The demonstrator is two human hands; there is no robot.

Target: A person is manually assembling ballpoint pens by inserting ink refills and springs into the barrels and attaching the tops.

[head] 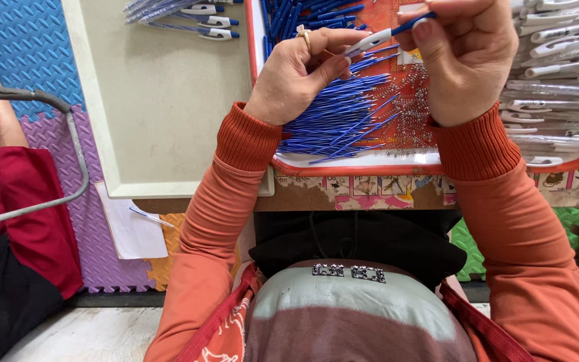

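My left hand [299, 74] and my right hand [467, 57] together hold one pen [383, 35] with a white barrel and blue tip above an orange tray [363, 164]. The left fingers pinch the white end; the right fingers pinch the blue end. Under my hands lies a heap of thin blue ink refills [340, 117]. Small metal springs [417, 110] are scattered beside the refills. Blue pen parts [309, 15] lie at the tray's far side.
A cream tray [162, 100] on the left holds several finished white and blue pens [189, 17]. Clear and white pen barrels [557, 74] pile up on the right. Another person in red clothing [15, 208] sits at the left on foam floor mats [35, 47], beside a metal frame [75, 147].
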